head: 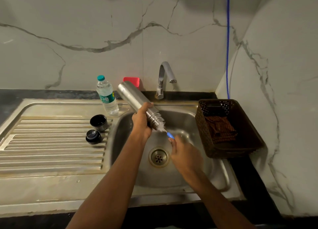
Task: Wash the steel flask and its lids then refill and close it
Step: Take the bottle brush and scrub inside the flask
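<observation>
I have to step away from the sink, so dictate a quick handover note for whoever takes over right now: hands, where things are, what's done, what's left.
Left hand grips the steel flask, tilted mouth-down over the sink. Right hand holds the blue-handled brush, bristles at the flask's mouth.
Cup lid and stopper lid sit on the drainboard, off the flask. Capped water bottle stands at the basin's edge.
Done: flask opened, scrubbing under way.
Left: rinse flask, wash lids if not yet washed, refill, close.
</observation>
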